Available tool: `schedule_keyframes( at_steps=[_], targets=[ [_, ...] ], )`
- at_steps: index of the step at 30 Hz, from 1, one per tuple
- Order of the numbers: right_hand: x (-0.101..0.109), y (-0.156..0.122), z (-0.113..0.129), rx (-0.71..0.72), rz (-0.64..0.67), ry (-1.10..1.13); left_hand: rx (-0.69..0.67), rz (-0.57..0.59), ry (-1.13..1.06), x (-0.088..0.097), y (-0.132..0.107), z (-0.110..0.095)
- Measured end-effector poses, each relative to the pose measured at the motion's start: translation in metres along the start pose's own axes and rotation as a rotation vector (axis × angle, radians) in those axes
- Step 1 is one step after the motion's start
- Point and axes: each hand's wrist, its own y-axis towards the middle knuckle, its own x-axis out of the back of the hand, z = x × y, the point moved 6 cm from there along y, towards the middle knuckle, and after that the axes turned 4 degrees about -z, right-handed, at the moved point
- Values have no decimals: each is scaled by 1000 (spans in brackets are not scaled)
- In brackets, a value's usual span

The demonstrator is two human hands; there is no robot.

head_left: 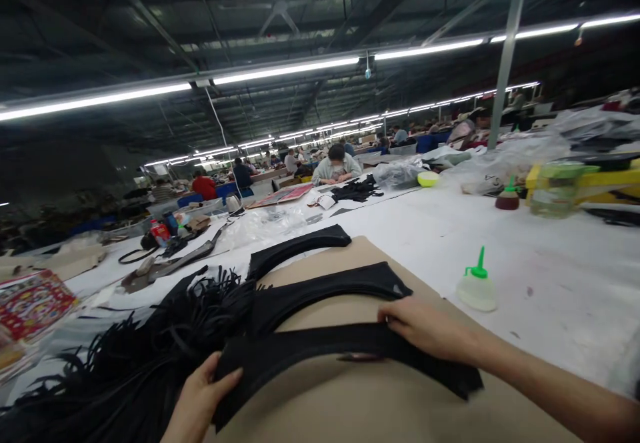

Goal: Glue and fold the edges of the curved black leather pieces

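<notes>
- Your left hand [197,393] comes in from the bottom edge, left of centre, with the thumb laid over the top and the fingers behind; its grip is closed on the left end of the near black strip [345,346].
- Your right hand [425,326] reaches in from the lower right, forearm slanting up and leftward, back of the hand upward; its curled fingertips touch the upper edge of that strip, right of centre, and you cannot tell from here whether this grip pinches it or only rests.
- The near black strip lies at the lower centre, arched, its long axis running across the frame; the bow points upward, the hollow faces the bottom edge, and the right end slopes down to the lower right.
- Count three arched strips: yours, the middle black strip [330,289] just above it, and the far black strip [300,249] above that, both with the right end higher than the left.
- One sheet of tan cardboard [370,409] shows under the strips on the white counter [410,229].
- One heap of black fringe [165,343] fills the lower left, beside your left hand.
- Two bottles have green nozzles: a pale bottle [477,293] right of centre and a dark red bottle [507,198] farther up.
</notes>
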Motion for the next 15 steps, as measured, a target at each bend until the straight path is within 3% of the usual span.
schedule_keyframes(
  at_steps=[4, 8, 11, 15],
  targets=[
    [16, 77, -30, -8, -62, -116, -146, -68, 173, -31, 63, -29],
    [4, 131, -56, -34, -84, -199, -188, -156, 369, -53, 109, -34],
    [-10, 150, -69, -31, -99, -239, -206, -224, 557, -65, 124, -31],
    [-17, 152, -72, -11, -177, -241, -248, -292, 767, -74, 121, -28]
  ],
)
